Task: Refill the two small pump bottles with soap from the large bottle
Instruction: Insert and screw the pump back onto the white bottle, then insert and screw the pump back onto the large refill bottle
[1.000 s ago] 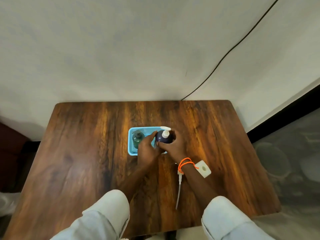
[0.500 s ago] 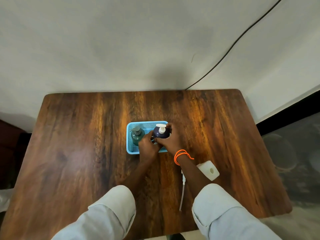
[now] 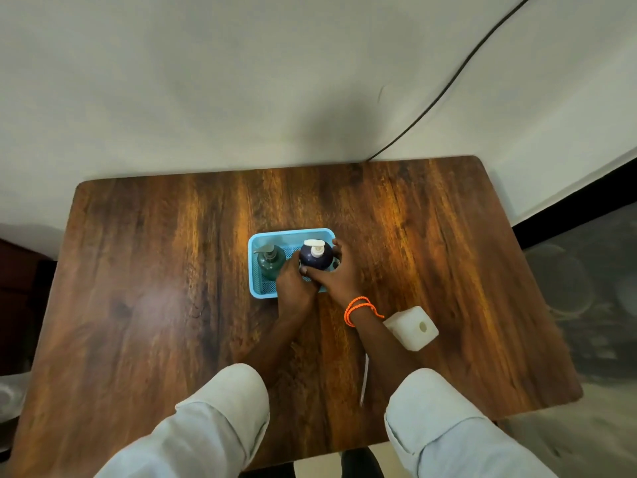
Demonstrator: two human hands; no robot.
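The dark, streaky-grained wooden tabletop [image 3: 138, 270] fills most of the view, its far edge against a pale wall. Two forearms in rolled-up pale sleeves reach from six o'clock toward the middle, meeting at a shallow light-blue plastic mesh basket [image 3: 256, 291].

The right hand [image 3: 339, 276], with an orange cord bracelet [image 3: 360, 308] at the wrist, wraps the round dark-blue bottle with a white pump top [image 3: 315, 255] from its three o'clock side; the thumb lies across the bottle's near face and the fingers curl round its far side, gripping it. The bottle stands upright in the right half of the basket. The left hand [image 3: 293, 286] comes in from seven o'clock, its fingers tucked against the bottle's lower left; whether they grip it or only press it I cannot tell, since the fingertips are hidden.

At nine o'clock of the blue bottle, in the basket's left half, stands a small dark-green pump bottle [image 3: 270, 262], upright.

At four o'clock of the basket, a white block-shaped container with a round hole [image 3: 412, 327] lies on its side. A thin pale tube [image 3: 363, 381] is partly hidden under the right forearm.
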